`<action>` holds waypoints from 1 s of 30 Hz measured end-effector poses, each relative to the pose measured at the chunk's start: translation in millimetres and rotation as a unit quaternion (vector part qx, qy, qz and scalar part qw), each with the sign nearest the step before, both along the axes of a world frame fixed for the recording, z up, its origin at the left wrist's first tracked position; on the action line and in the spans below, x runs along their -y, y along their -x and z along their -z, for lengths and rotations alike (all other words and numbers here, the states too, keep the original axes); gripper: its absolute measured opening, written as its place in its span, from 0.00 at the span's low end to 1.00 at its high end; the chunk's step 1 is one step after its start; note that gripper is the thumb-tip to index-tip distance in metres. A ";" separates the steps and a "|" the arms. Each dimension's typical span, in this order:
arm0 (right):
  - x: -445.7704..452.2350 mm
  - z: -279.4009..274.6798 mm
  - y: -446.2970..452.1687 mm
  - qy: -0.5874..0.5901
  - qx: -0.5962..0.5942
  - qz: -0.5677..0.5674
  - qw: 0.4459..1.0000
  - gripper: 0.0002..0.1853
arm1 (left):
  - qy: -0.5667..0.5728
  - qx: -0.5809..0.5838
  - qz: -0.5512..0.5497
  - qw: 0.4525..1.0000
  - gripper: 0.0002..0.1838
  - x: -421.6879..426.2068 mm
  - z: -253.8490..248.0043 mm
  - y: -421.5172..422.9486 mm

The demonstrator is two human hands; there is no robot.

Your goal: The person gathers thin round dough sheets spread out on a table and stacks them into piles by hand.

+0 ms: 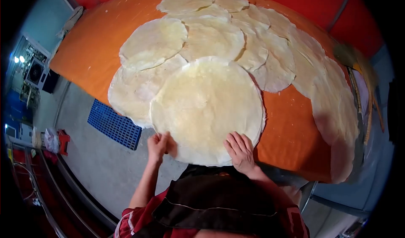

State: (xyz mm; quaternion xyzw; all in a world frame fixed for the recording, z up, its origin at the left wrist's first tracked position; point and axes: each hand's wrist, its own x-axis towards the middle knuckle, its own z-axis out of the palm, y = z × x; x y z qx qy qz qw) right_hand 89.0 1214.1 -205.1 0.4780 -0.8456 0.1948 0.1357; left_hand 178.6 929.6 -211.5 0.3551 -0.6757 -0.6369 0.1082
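A large, round, pale yellow flatbread sheet lies closest to me, its lower edge by my body. At its lower left edge, my left hand is closed, with the fingers pinched on the rim. My right hand rests flat on the sheet's lower right part, fingers stretched out. Beneath and beyond it, several similar round sheets overlap one another. They lie on an orange cloth-covered surface.
More sheets run in an overlapping band down the right side. A blue plastic grate is on the grey floor at left. Sticks and a brush-like bundle lie at the right edge. Red panels stand behind the surface.
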 end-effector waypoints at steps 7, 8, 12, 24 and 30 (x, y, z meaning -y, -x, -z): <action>-12.3 0.2 -4.2 0.012 -0.008 0.004 1.000 0.18 | 0.077 0.001 -0.051 0.996 0.18 -6.5 40.6 -17.9; -18.4 6.5 -3.5 0.001 -0.003 0.008 1.000 0.18 | 0.092 -0.018 -0.089 0.992 0.22 -9.0 51.7 -19.3; -22.7 6.2 -4.5 0.005 0.058 0.020 0.998 0.23 | -0.133 -0.034 -0.113 0.984 0.33 -11.6 53.3 -13.6; -219.8 5.4 82.0 -0.060 -0.064 0.405 0.910 0.19 | -0.045 -0.120 -0.023 0.991 0.20 -14.9 57.4 -11.2; -339.5 27.4 128.4 -0.201 -0.159 0.519 0.816 0.21 | -0.045 -0.055 -0.287 0.955 0.17 19.0 7.4 -23.4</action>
